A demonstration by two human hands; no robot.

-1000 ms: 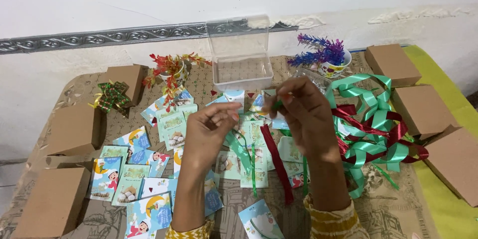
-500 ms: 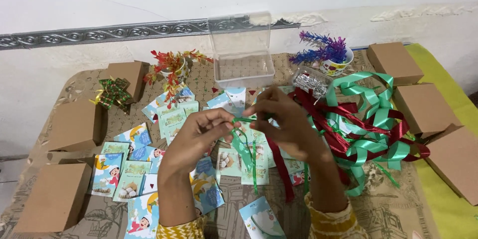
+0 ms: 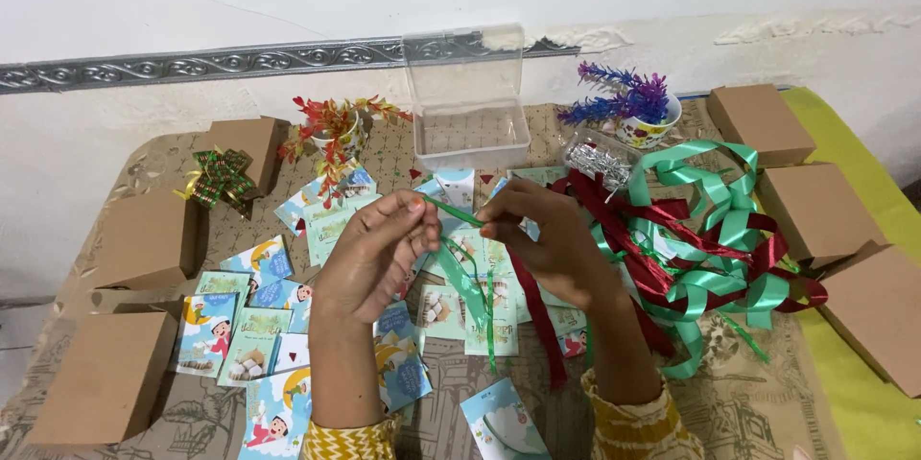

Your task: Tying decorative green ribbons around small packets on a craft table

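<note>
Item: narrow green ribbon strip (image 3: 451, 212), stretched taut between the two hands above the table.

Left hand (image 3: 369, 259): fingertips pinched narrow on the strip's left end.

Right hand (image 3: 547, 244): fingertips closed on the strip's right end, with a dark red ribbon length (image 3: 537, 316) hanging from below the palm toward the person.

Below the fingers: loose green ribbon tails (image 3: 477, 302) dangling over small illustrated paper cards (image 3: 259, 316) scattered on the patterned table covering (image 3: 767, 402).

Beyond the fingertips: clear plastic box with raised lid (image 3: 467, 124), empty as far as can be seen.

Right of the right hand: tangled heap of green and red curling ribbon (image 3: 710, 249), uncut.

Finished: one green-and-red bow (image 3: 219, 177), far left of the left hand.

Outstanding, by appearance: brown cardboard boxes (image 3: 106, 374) around the edges, all bare; the strip in hand shows no knot or loop yet. Work judged early.
</note>
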